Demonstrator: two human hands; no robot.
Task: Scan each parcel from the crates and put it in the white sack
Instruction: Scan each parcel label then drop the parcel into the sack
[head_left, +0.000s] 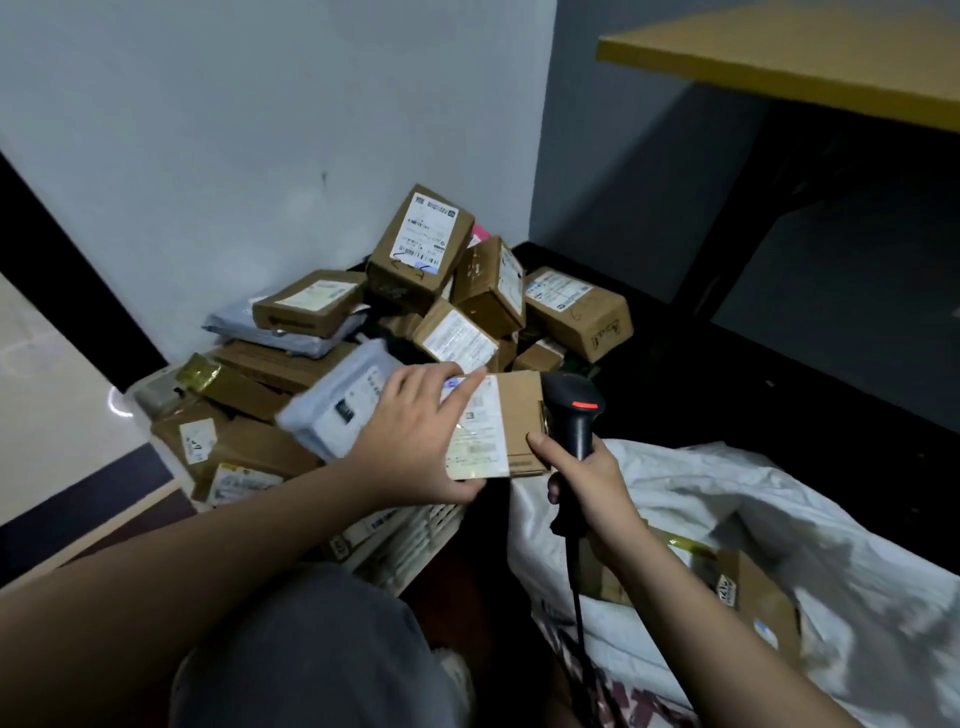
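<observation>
left hand (415, 436) has the flat brown cardboard parcel with the white shipping label (493, 426) pinched, fingers spread over the top, thumb tucked under the near edge, and it's up in the air just in front of the heap, label facing the camera; right hand (592, 488) is wrapped tight round the grip of the black handheld barcode scanner with the red strip on its head (574, 410), thumb touching the parcel's right edge, scanner head sitting right beside that cardboard side, cable trailing down toward the lap; this looks like the scan step itself, parcel presented, scanner close but seemingly pointing past the label rather than at it; behind them, the pile of brown boxes and grey poly mailers (395, 322) spills over the pale slatted plastic crate (415, 535) on the left and the dark crate (535, 254) at the back, plenty left to do; the crumpled white woven sack (727, 499) lies open on the right, a few boxes already inside; next call, i'd say: angle the scanner back onto the barcode, or tip the label toward it, then swing the parcel right and drop it into the sack mouth
</observation>
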